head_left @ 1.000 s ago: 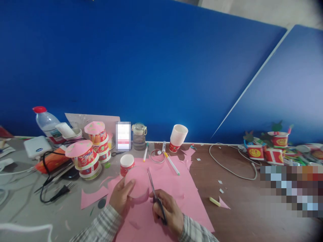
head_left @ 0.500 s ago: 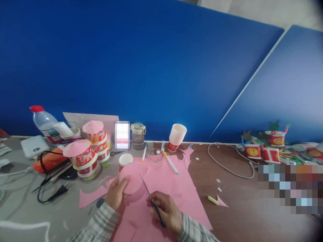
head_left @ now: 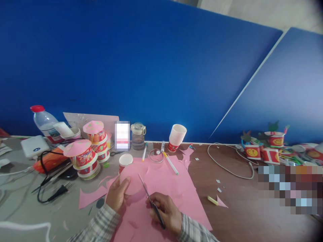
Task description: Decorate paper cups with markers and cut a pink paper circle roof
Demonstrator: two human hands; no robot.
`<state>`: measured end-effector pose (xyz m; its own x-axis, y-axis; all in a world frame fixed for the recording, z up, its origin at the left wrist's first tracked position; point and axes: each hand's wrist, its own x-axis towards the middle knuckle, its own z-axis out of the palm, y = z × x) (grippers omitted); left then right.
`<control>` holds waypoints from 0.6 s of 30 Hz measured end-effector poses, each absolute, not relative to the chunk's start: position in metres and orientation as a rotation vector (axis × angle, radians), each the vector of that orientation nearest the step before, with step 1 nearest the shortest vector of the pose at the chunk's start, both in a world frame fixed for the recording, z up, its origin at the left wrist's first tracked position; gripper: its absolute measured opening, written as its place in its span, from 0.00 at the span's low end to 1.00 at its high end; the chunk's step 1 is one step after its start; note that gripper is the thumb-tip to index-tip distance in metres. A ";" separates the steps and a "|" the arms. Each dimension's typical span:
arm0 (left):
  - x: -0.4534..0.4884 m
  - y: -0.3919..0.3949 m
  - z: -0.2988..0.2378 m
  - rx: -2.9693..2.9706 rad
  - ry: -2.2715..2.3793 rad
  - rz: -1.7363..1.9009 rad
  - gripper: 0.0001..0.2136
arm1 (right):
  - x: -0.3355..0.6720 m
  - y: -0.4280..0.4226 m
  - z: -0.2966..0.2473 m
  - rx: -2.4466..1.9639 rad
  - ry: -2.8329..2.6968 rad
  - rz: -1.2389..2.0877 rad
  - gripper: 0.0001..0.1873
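My left hand (head_left: 117, 193) pinches the left edge of a round pink paper disc (head_left: 135, 179), its thumb lying on top. In my right hand (head_left: 165, 211) is a pair of scissors (head_left: 156, 212) with dark handles, the blades pointing up and left to the disc's right edge. Whether the blades touch the paper I cannot tell. Both hands are over a large pink paper sheet (head_left: 174, 195). Just behind the disc stands a red and white paper cup (head_left: 125, 160). Two markers, one white marker (head_left: 144, 153) and one yellow-capped marker (head_left: 171, 164), lie farther back.
At left stand cup towers with pink cone roofs (head_left: 77, 148), a red-capped bottle (head_left: 44, 122) and a black plug cable (head_left: 59, 193). A glass jar (head_left: 138, 136) and stacked cups (head_left: 177, 137) stand by the blue partition (head_left: 141, 67). Decorated cups (head_left: 252, 151) sit far right.
The scissors and my right hand have shifted very slightly left. The disc stays in my left hand, tilted a little differently. Everything else looks the same.
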<state>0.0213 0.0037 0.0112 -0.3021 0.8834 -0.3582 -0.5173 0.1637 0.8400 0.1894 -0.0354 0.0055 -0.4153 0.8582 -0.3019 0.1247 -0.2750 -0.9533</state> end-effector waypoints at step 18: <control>0.018 0.007 -0.010 0.478 1.158 1.605 0.17 | 0.190 -0.036 0.003 -1.218 -1.426 1.764 0.07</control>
<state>0.0175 0.0074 -0.0095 -0.3687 0.8978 -0.2407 -0.5110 0.0205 0.8593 0.1896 -0.0360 0.0034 -0.4311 0.8510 -0.2999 0.1148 -0.2780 -0.9537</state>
